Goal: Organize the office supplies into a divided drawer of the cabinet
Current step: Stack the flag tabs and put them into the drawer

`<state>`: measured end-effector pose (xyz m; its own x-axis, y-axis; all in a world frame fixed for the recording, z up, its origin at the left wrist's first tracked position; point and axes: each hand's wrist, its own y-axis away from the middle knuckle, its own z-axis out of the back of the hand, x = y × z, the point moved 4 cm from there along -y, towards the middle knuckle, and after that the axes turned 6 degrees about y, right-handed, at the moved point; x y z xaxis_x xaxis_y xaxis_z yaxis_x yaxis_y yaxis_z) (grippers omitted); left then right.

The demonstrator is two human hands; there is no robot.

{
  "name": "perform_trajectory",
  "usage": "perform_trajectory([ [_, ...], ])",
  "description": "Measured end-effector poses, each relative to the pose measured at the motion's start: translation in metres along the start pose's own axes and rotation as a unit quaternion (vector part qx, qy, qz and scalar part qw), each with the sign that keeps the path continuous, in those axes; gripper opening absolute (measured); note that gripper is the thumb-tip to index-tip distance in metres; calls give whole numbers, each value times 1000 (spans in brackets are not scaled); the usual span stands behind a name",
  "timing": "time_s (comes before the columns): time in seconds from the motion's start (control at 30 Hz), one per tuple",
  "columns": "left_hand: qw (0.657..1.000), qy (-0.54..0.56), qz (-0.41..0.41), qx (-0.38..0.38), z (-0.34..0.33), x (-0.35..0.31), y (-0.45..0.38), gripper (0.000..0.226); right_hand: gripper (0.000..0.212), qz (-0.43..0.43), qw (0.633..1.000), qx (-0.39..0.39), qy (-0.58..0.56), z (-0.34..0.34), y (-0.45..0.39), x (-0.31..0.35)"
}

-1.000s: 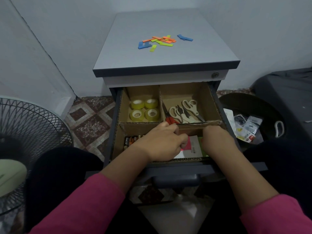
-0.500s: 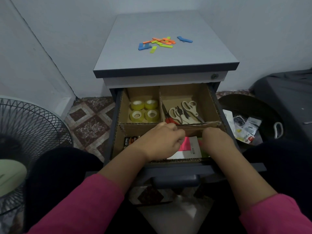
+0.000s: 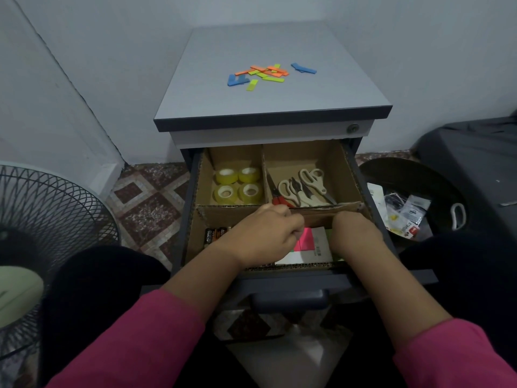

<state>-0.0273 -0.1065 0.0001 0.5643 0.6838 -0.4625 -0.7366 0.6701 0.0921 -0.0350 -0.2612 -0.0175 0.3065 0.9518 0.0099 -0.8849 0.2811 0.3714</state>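
Observation:
The cabinet's top drawer [image 3: 285,278] stands open, split by cardboard dividers [image 3: 263,175]. Yellow tape rolls [image 3: 237,184] fill the back left compartment and scissors [image 3: 303,187] lie in the back right one. Batteries [image 3: 214,234] lie at the front left. My left hand [image 3: 265,236] hovers over the front right compartment with curled fingers pinching the pink sticky notes [image 3: 305,238], which lie on a white pad [image 3: 319,246]. My right hand [image 3: 355,233] reaches down into the same compartment, its fingers hidden. Coloured sticky flags [image 3: 263,74] lie scattered on the cabinet top [image 3: 274,102].
A floor fan [image 3: 42,233] stands at the left. At the right sits a dark round bin [image 3: 414,177] holding plastic packets [image 3: 405,217], next to a dark container [image 3: 475,163]. My knees flank the drawer front. The floor is patterned tile.
Both hands stayed over the front right compartment. My left hand shifted slightly, and more of the pink notes and white pad shows between the hands.

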Motion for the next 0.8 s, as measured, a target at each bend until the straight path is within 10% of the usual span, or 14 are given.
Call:
perform_trajectory([
  [0.8,1000,10,4,9,1,1,1,17,18,28,997,-63,32,2,7,-1],
])
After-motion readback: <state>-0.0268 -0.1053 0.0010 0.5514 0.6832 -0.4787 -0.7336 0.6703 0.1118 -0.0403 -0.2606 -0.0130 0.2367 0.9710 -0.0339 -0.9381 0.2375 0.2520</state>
